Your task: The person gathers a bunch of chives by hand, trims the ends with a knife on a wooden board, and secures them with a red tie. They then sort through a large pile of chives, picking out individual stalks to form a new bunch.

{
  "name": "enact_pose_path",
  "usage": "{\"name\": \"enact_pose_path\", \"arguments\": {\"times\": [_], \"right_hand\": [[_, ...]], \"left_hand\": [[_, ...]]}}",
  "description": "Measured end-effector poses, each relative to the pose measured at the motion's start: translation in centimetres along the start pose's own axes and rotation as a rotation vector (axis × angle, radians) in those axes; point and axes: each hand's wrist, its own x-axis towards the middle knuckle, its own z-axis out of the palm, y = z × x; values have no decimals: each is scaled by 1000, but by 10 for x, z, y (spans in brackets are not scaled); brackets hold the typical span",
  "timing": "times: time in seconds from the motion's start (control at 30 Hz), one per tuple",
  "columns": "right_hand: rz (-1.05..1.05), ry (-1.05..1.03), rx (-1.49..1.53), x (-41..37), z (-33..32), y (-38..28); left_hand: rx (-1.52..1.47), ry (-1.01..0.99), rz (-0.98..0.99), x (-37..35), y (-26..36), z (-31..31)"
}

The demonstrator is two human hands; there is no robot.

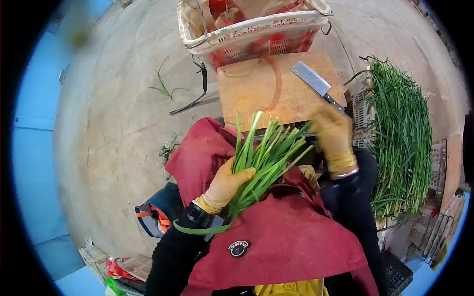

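Note:
My left hand (223, 186), in a yellow glove, is closed around a bunch of garlic chives (264, 160). Their pale cut ends point up and away from me over the red apron (276, 241), and one long leaf trails back past my left wrist. My right hand (332, 132), gloved the same way, is to the right of the bunch, close to the ends; motion blurs its fingers. Just beyond it, a cleaver (311, 79) lies on the wooden board (247, 93), its black handle toward my right hand.
A large heap of garlic chives (400, 143) rests on plastic crates at my right. Behind the board stands a white basket (256, 37) with red and brown contents. Loose leaves (168, 89) and a black strap (197, 98) are on the concrete floor at the left.

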Motion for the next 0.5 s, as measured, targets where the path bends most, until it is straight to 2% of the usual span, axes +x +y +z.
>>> {"name": "enact_pose_path", "arguments": {"times": [0.03,0.1,0.17,0.2,0.27,0.3,0.33,0.37,0.43,0.5], "right_hand": [[115,151,135,5,-25,-18],[-258,344,98,10,-70,-28],[-163,191,630,5,-109,-48],[-192,-149,325,0,-122,-65],[-66,-673,-20,-13,-107,-88],[-217,-738,-238,-17,-87,-75],[-459,-736,-561,-18,-60,-87],[-564,-679,-598,-24,-35,-86],[-558,-628,-562,-30,3,-56],[-491,-715,-706,-36,23,-44]], "left_hand": [[-17,-2,-2,-1,3,0],[-57,-11,-11,-3,8,0],[-104,-36,-33,-4,10,1],[-114,-39,-42,-4,10,1],[-126,-51,-62,-1,10,2],[-143,-66,-59,-1,12,5],[-160,-80,-60,-2,15,8],[-175,-92,-62,-4,17,10],[-162,-56,-51,-6,17,15],[-139,-27,-35,-9,15,13]]}}
